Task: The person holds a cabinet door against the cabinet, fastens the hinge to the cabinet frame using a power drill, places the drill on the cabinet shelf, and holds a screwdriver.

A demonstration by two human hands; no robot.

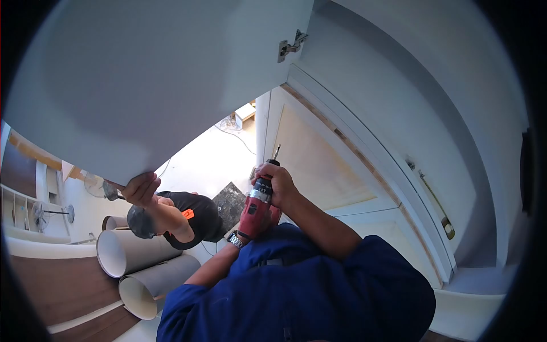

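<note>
A red and black cordless drill (254,214) is held upright in front of my chest, a thin metal bit (277,151) sticking up from its chuck. My right hand (279,183) is closed around the black front end of the drill, near the chuck. My left hand (243,235), below a silver wristwatch (234,240), is at the rear of the drill; its fingers are mostly hidden by the tool. Above the hands hangs a large pale cabinet door (148,74) with a metal hinge (290,47) at its edge.
A co-worker in a black shirt (191,214) stands below left, one hand (141,189) gripping the door's lower edge. Large rolls (134,251) lie at lower left. Fans (43,214) stand at far left. A cabinet frame (347,131) with a second hinge (410,164) runs along my right.
</note>
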